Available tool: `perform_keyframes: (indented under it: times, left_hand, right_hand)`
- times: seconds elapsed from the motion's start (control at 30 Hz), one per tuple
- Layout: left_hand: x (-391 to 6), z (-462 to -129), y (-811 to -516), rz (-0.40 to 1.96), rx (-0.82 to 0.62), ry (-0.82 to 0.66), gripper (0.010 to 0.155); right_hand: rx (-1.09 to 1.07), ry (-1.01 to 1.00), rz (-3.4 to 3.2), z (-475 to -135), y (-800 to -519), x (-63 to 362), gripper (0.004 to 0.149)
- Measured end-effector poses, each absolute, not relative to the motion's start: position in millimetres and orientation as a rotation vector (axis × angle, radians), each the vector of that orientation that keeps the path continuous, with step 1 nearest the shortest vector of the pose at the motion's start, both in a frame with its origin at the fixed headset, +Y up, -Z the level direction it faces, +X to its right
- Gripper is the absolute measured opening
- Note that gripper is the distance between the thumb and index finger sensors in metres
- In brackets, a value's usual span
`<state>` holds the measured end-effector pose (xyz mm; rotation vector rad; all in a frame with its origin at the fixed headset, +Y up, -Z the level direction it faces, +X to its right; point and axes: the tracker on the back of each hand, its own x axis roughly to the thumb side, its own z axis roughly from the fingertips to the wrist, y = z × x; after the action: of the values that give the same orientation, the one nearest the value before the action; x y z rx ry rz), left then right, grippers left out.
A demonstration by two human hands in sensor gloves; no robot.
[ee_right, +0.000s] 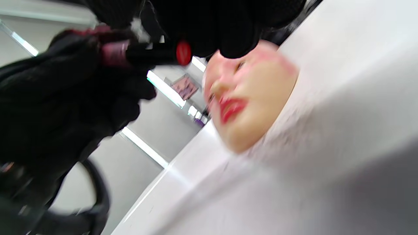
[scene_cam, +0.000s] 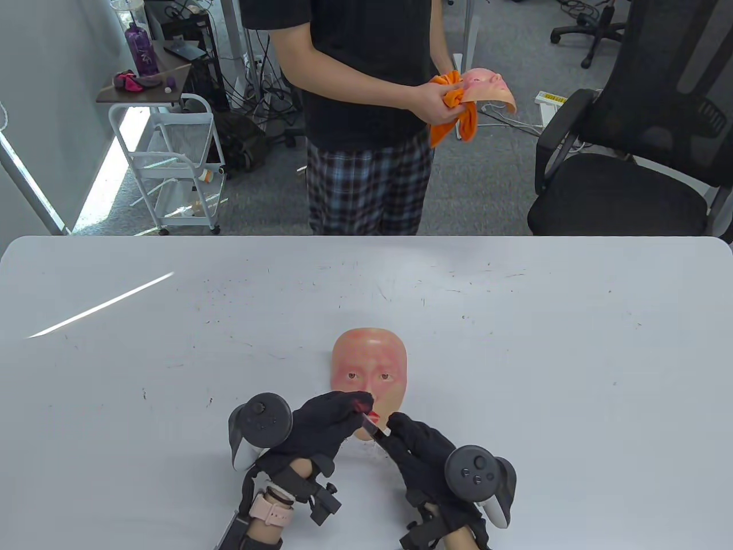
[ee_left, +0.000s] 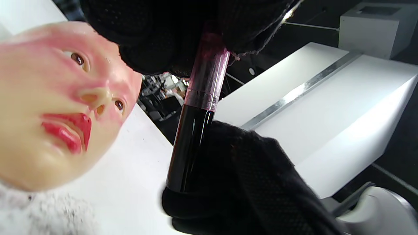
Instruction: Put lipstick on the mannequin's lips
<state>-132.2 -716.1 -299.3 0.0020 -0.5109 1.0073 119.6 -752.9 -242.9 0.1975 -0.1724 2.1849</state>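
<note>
On the far left, beyond the table [scene_cam: 172,298], a small cart [scene_cam: 166,154] carries a purple bottle [scene_cam: 140,51]. Nearer the front edge, the left hand [scene_cam: 320,427] reaches in over the chin of the face mask [scene_cam: 369,358], which lies flat near the middle of the table with its forehead pointing away from the person. The fingers [ee_left: 169,36] of this hand are closed around the clear, pink-stained cap end of the lipstick [ee_left: 196,114], gripping it from above. The lipstick is held in the air between the two hands, just over the mask's chin; its dark tube slants down to the right hand [scene_cam: 426,452], whose fingers wrap the lower end and hold it firmly. The mask's lips [ee_left: 67,130] are already red, with pink smears across its cheeks and forehead. In the right wrist view the picture is blurred, but a red disc shows at the end of the tube. Behind the table, right of centre, a standing person [scene_cam: 366,86] holds an orange cloth [scene_cam: 452,109] against a second mask [scene_cam: 489,86], and a black office chair [scene_cam: 641,143] stands at far right.
</note>
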Motion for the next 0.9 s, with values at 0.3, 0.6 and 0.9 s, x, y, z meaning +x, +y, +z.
perform_keyframes:
  times: [0.3, 0.6, 0.9]
  left_hand:
    - [-53, -315, -714, 0.567, 0.051, -0.562, 0.049]
    - [-21, -324, -729, 0.411, 0.005, -0.597, 0.048]
    - [-28, -324, -722, 0.437, 0.028, -0.606, 0.052]
  right_hand:
    - [-0.136, -0.39, 2.177, -241, -751, 169, 0.041]
    - [-0.147, -0.348, 2.198, -246, -759, 173, 0.041]
    - [-0.129, -0.341, 2.198, -246, -760, 172, 0.042]
